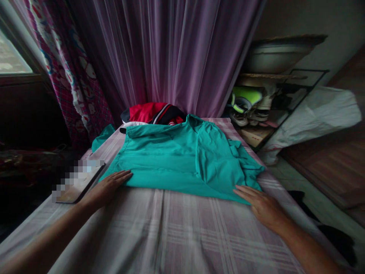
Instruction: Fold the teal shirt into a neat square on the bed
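A teal garment [168, 163], seemingly a shirt, lies spread across the table with its near edge toward me. One sleeve [218, 156] is folded over its right part, and the fabric there is wrinkled. My left hand [110, 184] rests flat on the near left corner, fingers stretched over the cloth. At the near right corner, my right hand [261, 203] touches the cloth with its fingertips, fingers extended. Neither hand grips the fabric. Another bit of teal cloth [104, 137] hangs at the table's left edge.
Red and dark clothing [155, 113] is heaped at the far end of the plaid-covered table [171, 236]. A flat, partly pixelated object [81, 182] lies left. Purple curtains [171, 57] hang behind. A shoe rack [288, 110] with a basin [278, 57] and a white sack [319, 114] stand right.
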Action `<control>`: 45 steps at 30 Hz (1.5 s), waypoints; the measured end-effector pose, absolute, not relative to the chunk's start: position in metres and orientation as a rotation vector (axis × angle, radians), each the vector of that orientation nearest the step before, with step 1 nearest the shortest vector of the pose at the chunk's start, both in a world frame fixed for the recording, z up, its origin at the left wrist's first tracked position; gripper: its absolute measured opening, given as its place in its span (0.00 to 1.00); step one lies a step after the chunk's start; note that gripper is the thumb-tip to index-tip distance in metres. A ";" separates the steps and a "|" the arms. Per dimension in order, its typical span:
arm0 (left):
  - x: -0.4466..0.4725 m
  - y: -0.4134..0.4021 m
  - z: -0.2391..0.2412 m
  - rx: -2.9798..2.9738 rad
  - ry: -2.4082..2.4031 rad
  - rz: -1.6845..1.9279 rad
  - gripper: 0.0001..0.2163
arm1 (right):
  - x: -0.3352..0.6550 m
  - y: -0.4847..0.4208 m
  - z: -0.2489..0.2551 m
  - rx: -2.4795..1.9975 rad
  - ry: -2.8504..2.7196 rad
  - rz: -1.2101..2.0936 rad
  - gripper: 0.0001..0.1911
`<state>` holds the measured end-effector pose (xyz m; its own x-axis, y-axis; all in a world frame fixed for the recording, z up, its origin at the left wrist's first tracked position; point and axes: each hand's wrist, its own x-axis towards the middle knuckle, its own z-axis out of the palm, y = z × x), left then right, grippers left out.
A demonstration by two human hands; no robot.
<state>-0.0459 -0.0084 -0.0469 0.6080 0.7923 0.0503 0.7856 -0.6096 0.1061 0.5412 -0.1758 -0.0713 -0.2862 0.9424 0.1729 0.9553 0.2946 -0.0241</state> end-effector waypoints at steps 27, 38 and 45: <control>0.028 0.011 -0.056 2.546 1.869 0.083 0.26 | 0.387 -0.090 -0.071 -1.932 -2.189 -0.014 0.33; 0.014 0.017 -0.065 2.505 1.909 0.084 0.26 | 0.466 -0.100 -0.084 -2.127 -2.052 -0.176 0.27; 0.041 0.042 -0.014 2.552 1.910 -0.175 0.23 | 0.476 -0.103 -0.086 -2.088 -2.010 -0.250 0.27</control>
